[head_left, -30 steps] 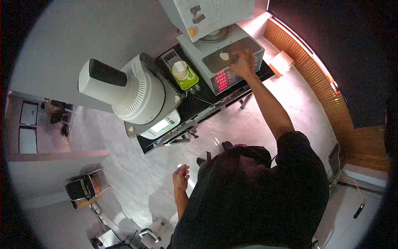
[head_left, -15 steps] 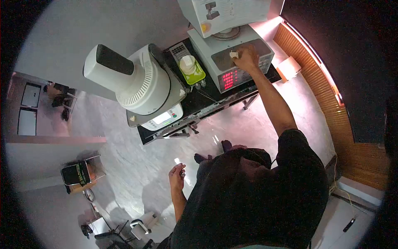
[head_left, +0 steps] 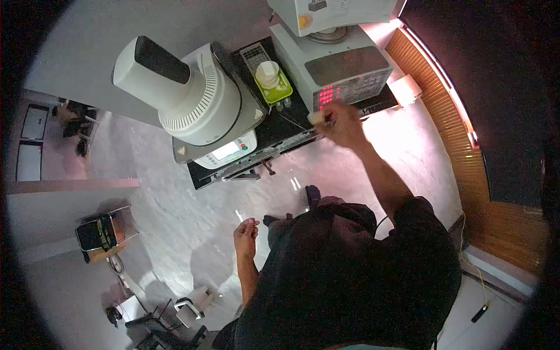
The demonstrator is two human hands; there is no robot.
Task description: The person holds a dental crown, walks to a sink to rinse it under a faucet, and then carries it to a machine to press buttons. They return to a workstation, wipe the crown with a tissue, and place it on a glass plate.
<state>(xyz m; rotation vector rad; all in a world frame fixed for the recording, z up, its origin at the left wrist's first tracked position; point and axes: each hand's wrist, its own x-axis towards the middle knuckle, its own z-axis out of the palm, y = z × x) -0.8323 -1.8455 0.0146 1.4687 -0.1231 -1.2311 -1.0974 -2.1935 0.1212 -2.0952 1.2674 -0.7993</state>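
Note:
My right hand (head_left: 345, 125) is closed on a small cream-white piece (head_left: 317, 118), smeared by motion so its kind cannot be told. It is in front of the grey box-shaped machine (head_left: 344, 61) with a red lit digital display (head_left: 328, 96). My left hand (head_left: 247, 236) hangs low over the floor, fingers pinched together; what is in them, if anything, is too small to make out. Left of the grey machine, a lime-green tray (head_left: 282, 90) bears a round white piece (head_left: 267, 74).
A large white-and-black machine (head_left: 204, 105) with a small lit screen (head_left: 226, 150) occupies the left of the black table (head_left: 274, 135). A white box (head_left: 344, 14) sits above the grey machine. Slatted wood panelling (head_left: 446, 134) lines the right; a chair (head_left: 160, 326) is lower left.
My right hand has drawn down and back from the grey machine's top front, carrying the cream-white piece. My left hand has shifted slightly up. The view has tilted a little.

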